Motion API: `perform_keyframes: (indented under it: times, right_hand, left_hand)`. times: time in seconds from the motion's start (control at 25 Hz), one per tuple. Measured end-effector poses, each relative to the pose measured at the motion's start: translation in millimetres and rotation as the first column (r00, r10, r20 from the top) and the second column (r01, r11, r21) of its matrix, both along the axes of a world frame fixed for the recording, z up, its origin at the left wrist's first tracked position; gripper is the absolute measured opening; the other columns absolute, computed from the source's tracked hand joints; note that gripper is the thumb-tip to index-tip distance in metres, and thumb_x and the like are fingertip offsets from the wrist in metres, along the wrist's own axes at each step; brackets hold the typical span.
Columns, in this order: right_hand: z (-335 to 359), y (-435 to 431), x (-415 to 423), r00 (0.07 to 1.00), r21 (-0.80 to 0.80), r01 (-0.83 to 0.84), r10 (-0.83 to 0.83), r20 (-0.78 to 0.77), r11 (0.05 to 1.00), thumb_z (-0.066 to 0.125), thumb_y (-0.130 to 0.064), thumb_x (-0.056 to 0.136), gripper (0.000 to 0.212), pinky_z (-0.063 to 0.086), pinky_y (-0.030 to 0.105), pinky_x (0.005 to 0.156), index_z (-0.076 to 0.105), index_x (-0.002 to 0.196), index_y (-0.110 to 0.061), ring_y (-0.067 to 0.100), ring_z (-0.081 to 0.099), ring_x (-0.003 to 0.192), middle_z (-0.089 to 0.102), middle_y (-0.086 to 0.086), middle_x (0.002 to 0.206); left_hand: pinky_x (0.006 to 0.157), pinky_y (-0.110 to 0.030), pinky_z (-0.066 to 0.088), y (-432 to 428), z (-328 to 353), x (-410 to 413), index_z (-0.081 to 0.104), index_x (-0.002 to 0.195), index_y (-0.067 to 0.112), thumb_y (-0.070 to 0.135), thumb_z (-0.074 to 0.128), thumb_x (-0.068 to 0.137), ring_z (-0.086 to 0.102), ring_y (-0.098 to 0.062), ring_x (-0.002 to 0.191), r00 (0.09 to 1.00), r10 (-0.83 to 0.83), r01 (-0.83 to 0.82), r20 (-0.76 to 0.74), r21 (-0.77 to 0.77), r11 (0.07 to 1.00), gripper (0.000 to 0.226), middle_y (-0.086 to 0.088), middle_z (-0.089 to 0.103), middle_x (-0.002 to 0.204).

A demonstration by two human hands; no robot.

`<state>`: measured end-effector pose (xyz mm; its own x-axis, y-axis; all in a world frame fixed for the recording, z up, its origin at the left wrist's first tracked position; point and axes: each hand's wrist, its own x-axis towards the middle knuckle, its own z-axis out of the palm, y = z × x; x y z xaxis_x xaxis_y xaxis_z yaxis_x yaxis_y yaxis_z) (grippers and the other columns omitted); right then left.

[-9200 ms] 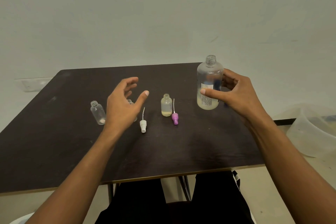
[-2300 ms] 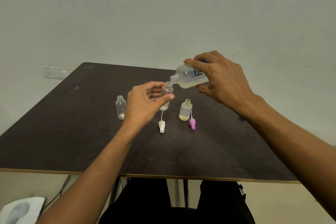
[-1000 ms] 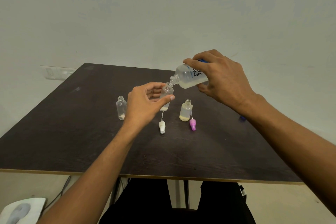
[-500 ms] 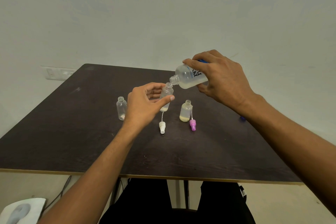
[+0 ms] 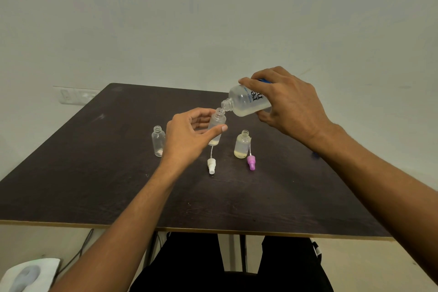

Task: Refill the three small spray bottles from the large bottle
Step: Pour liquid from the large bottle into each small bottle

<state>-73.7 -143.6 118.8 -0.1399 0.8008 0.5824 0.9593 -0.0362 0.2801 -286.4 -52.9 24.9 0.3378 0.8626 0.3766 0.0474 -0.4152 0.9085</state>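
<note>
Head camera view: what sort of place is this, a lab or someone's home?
Probably a plain room in a home or small office, not a lab: a bare pale wall, a wall switch plate, and a simple dark table where a large bottle is tipped to a small spray bottle.

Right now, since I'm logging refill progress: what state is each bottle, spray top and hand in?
large bottle: uncapped, tilted, neck at the held small bottle's mouth.
held small bottle: uncapped, a little liquid at the bottom.
left small bottle: uncapped, upright, nearly empty.
right small bottle: uncapped, upright, yellowish liquid in its lower part.
white spray top: off, lying flat.
purple spray top: off, lying flat.
left hand: grips the held small bottle.
right hand: grips the large bottle.
</note>
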Motion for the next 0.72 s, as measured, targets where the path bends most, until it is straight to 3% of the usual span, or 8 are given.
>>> perform_keyframes:
  times: [0.48, 0.72]
  right_hand:
    - [0.1, -1.3, 2.3, 1.000, -0.022, -0.001, 0.000, -0.028, 1.000, 0.078, -0.022, 0.086, 0.068, 0.043, 0.030, 0.068, 0.055, 0.148, -0.035, 0.022, 0.056, 0.126, 0.063, -0.006, 0.136]
    - [-1.3, -2.7, 2.4, 0.988, -0.099, 0.003, -0.018, -0.150, 0.995, 0.081, -0.031, 0.085, 0.070, 0.059, 0.044, 0.073, 0.053, 0.149, -0.039, 0.020, 0.055, 0.125, 0.064, -0.008, 0.136]
  left_hand:
    - [0.086, -0.018, 0.061, 0.7, -1.6, 2.5, 0.080, 0.116, 0.023, 0.033, 0.096, 0.074, 0.076, 0.001, 0.096, 1.000, -0.002, 0.002, 0.004, 0.004, 1.000, 0.046, 0.012, 0.081, 0.104]
    - [0.084, -0.019, 0.062, 1.5, -2.0, 2.4, 0.080, 0.113, 0.026, 0.032, 0.097, 0.074, 0.077, -0.001, 0.095, 0.999, -0.003, 0.003, 0.036, -0.007, 1.000, 0.043, 0.013, 0.081, 0.102]
